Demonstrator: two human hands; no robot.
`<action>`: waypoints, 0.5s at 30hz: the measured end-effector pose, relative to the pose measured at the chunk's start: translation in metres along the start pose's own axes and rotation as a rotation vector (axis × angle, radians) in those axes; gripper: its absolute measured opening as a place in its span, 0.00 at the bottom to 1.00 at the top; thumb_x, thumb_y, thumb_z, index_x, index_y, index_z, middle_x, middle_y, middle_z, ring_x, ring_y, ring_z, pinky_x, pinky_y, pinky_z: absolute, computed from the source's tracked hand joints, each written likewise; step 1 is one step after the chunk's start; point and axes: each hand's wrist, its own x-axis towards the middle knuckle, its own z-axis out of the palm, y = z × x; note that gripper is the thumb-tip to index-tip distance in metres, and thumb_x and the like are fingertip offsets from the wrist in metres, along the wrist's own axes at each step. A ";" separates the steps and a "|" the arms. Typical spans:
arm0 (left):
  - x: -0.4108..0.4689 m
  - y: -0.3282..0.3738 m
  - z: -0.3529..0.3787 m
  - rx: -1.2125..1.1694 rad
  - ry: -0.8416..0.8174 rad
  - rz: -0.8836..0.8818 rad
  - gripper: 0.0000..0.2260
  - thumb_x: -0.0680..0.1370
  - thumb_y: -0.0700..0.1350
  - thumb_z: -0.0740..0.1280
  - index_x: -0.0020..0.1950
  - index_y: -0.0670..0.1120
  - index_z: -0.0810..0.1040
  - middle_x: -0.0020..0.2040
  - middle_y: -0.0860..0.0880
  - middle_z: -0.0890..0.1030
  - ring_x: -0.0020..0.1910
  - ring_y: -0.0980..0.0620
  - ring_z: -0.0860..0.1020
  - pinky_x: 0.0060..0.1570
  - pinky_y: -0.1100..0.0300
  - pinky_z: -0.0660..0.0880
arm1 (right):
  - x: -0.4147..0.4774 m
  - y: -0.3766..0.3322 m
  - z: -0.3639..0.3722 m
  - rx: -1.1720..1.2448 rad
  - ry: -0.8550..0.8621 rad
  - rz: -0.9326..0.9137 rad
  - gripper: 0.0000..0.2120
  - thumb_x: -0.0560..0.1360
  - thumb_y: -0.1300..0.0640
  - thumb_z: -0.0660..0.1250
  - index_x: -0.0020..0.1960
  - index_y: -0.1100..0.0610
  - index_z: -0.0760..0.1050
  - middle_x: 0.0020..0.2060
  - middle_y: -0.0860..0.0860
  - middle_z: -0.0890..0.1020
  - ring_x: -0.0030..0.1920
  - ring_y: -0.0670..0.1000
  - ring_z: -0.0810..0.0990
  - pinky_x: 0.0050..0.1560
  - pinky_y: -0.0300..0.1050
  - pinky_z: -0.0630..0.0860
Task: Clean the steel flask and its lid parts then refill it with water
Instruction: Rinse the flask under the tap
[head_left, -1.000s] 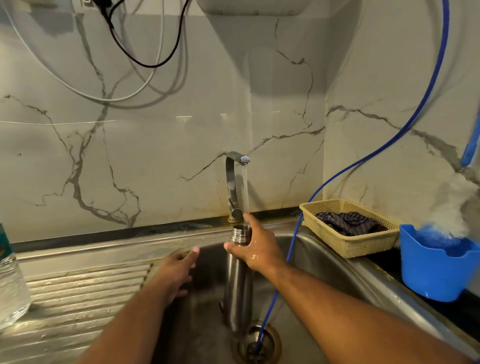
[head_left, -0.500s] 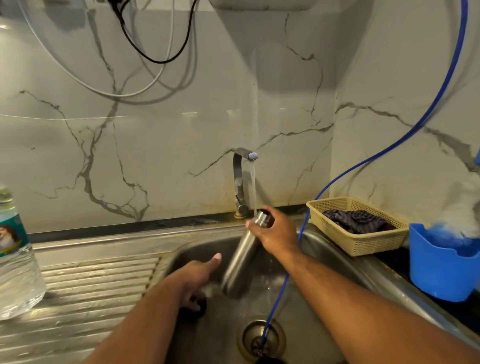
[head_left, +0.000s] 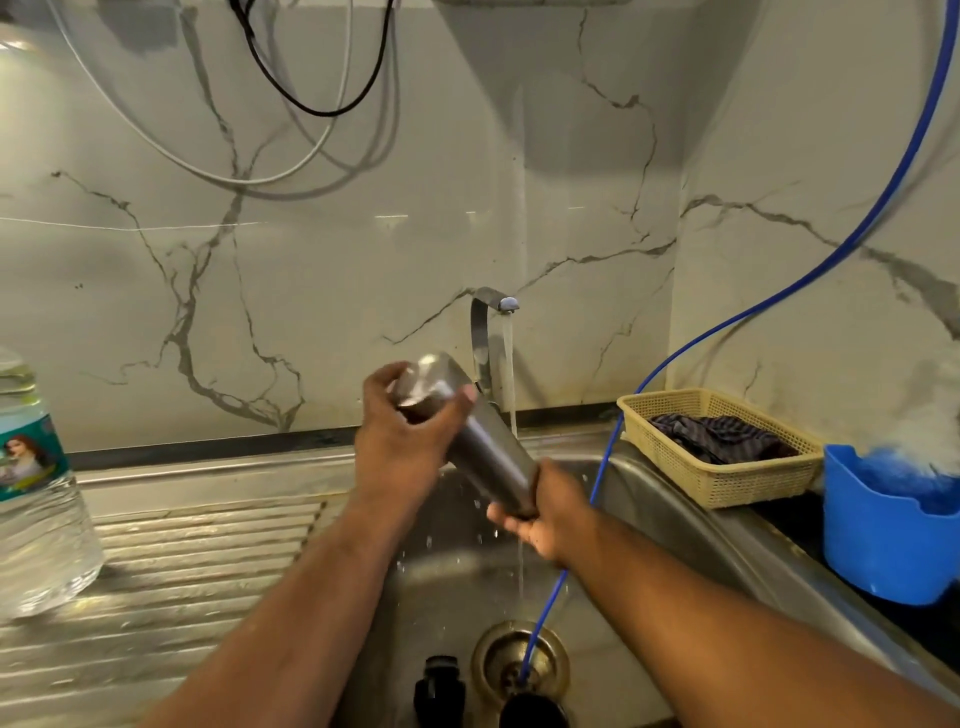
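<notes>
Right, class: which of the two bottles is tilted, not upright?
The steel flask, held aslant by the left hand and right hand; the clear plastic bottle stands upright on the draining board.

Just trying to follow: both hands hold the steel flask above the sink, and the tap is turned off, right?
Not quite. The tap is running: the head view shows a stream falling from it into the sink. The rest holds: left hand and right hand both grip the steel flask above it.
</notes>
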 end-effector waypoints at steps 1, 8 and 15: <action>-0.006 0.001 0.004 0.104 -0.039 0.076 0.31 0.70 0.54 0.78 0.68 0.59 0.67 0.58 0.57 0.74 0.56 0.52 0.78 0.54 0.51 0.82 | 0.001 0.004 -0.001 -0.047 -0.011 0.087 0.17 0.85 0.52 0.56 0.62 0.64 0.74 0.52 0.66 0.79 0.49 0.64 0.81 0.43 0.58 0.82; -0.017 -0.005 0.010 0.266 -0.091 0.218 0.32 0.70 0.55 0.79 0.69 0.56 0.69 0.60 0.57 0.76 0.57 0.57 0.77 0.51 0.69 0.75 | -0.001 0.004 -0.009 -0.257 -0.043 0.223 0.16 0.85 0.54 0.57 0.63 0.66 0.72 0.56 0.69 0.78 0.55 0.68 0.81 0.43 0.60 0.85; -0.008 -0.028 0.015 0.366 -0.145 0.123 0.37 0.71 0.59 0.77 0.76 0.58 0.65 0.60 0.57 0.76 0.58 0.56 0.76 0.52 0.67 0.73 | -0.004 0.009 -0.016 -0.708 -0.186 0.039 0.29 0.83 0.34 0.50 0.66 0.54 0.77 0.57 0.57 0.80 0.55 0.59 0.79 0.51 0.59 0.81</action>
